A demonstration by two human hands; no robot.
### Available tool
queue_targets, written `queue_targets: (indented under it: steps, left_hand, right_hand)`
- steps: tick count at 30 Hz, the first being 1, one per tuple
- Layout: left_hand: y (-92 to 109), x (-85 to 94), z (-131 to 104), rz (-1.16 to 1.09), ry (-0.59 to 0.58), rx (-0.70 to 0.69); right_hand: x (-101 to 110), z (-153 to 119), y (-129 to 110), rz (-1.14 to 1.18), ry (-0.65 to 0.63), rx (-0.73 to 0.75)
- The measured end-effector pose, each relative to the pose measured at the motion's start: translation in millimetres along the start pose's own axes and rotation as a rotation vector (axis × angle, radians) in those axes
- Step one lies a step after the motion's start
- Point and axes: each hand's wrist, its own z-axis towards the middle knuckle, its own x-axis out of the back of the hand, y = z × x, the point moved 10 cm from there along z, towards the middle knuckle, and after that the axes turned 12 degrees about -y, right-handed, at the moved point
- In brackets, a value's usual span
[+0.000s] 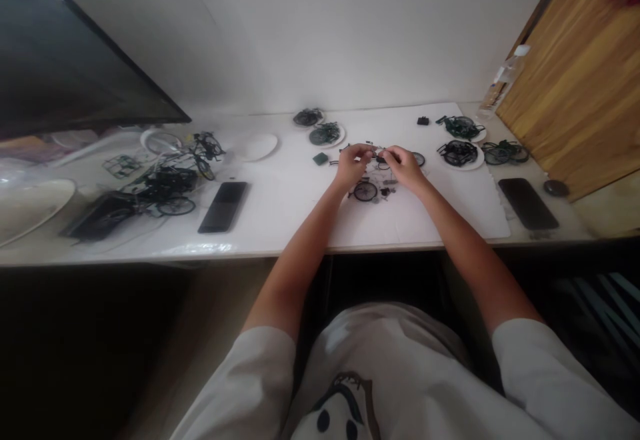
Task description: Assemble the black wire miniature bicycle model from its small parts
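Note:
My left hand and my right hand meet over the white sheet, fingertips pinched close together. Between them is a small dark part, too small to name. Under and around the hands lie loose model bicycle pieces. A small spoked wheel rests just below the left hand, with little dark parts beside it. Another wheel shows past the right hand. Left of the left hand sits a small green block.
Plates of dark bicycle parts stand right, others at the back. Phones lie left and right. A bottle leans by a wooden board. Model bicycles crowd the left, under a screen.

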Motion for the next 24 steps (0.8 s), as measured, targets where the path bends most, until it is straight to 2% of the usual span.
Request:
queue_targets:
  steps: [5,10,17,24]
  left_hand:
    - [-9,-1.6,2,-0.156,-0.056,0.07]
    - [-3,-5.5,1,-0.231,-0.109,0.044]
    - [2,-11.5,-3,-0.271,-0.158,0.053]
    - [3,-15.4,-4,-0.273,-0.184,0.115]
  right_hand:
    - [-4,-5,0,0.02,0.001,-0.046]
    - [-6,-7,-8,0.004,-0.003,0.002]
    - [-6,-6,-11,0.04,-0.001,0.053]
    - [-5,-8,-14,-0.002,-0.01,0.006]
